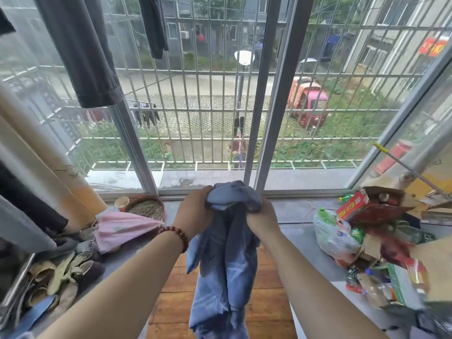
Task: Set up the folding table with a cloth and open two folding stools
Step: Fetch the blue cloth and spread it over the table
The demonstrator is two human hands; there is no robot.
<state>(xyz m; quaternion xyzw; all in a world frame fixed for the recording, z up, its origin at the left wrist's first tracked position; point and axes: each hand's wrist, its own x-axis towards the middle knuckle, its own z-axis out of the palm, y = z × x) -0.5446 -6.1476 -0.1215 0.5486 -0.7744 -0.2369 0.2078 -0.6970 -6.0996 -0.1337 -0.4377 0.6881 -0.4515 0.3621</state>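
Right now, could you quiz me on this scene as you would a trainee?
1. True or false: the left hand and the right hand both grip the blue cloth.
2. Which wrist wears the bead bracelet? A left, B right, C neither.
3. Fill in: the cloth hangs ____, not spread flat.
Key: 1 true. 2 A. 3 bunched.
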